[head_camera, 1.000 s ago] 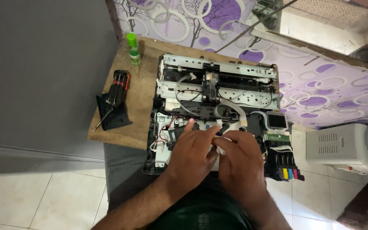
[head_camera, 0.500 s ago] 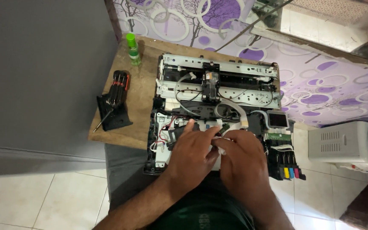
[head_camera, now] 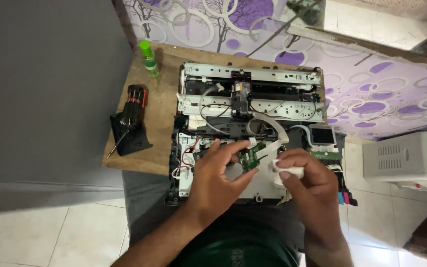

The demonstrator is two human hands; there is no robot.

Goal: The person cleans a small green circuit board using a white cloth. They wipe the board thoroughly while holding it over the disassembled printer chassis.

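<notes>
- Printer chassis (head_camera: pixel 253 99) sits on the wooden worktop (head_camera: pixel 161 123), outer covers already off: carriage rail, belts and wiring all exposed. Teardown looks well advanced.
- Left hand (head_camera: pixel 221 180) pinches a small green circuit board (head_camera: pixel 248 158) at its edge, thumb and fingers closed on it, holding it just above the bare metal base plate at the near side of the chassis.
- Board appears lifted out of its seat, though a white flat cable (head_camera: pixel 268 144) runs close by; can't tell whether it's plugged in.
- Right hand (head_camera: pixel 307 185) is curled around a wad of white cloth (head_camera: pixel 285 170), pressed against the board's right side. Reads as cleaning, in progress.
- Left to do, by my read: finish the wipe, reseat the board, reassemble everything. No covers in view.
- Screwdriver set (head_camera: pixel 132 116) lies in its black pouch on the worktop, well apart from both hands, untouched.
- Small green-capped bottle (head_camera: pixel 149 59) stands upright at the far corner, cap on.
- Ink tanks (head_camera: pixel 344 198) sit at the right edge, partly hidden by the right wrist.
</notes>
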